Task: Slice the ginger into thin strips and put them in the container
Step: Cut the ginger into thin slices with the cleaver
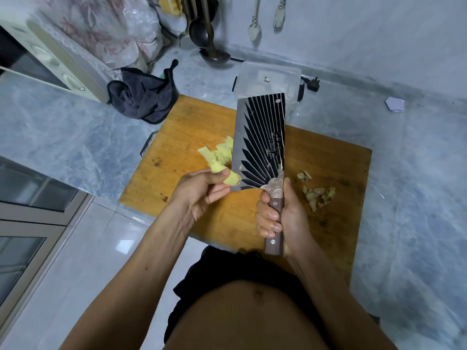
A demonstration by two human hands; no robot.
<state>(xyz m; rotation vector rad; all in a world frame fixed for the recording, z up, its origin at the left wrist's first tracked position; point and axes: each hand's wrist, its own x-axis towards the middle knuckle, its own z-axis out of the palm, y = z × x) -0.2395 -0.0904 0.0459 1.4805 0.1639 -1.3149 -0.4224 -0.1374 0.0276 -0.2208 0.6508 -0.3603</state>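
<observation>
our right hand (pixel 280 218) grips the cleaver (pixel 260 145) by its handle above the cutting board (pixel 328 168) while our left hand (pixel 202 188) pinches a ginger piece (pixel 228 176).

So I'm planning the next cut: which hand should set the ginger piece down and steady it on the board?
The left hand: it already pinches the ginger piece above the cutting board. The right hand is wrapped around the cleaver handle.

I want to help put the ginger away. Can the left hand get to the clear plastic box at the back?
Probably not right away. The left hand holds a yellow ginger piece, and the raised steel cleaver stands between it and the clear plastic box beyond the wooden chopping board.
</observation>
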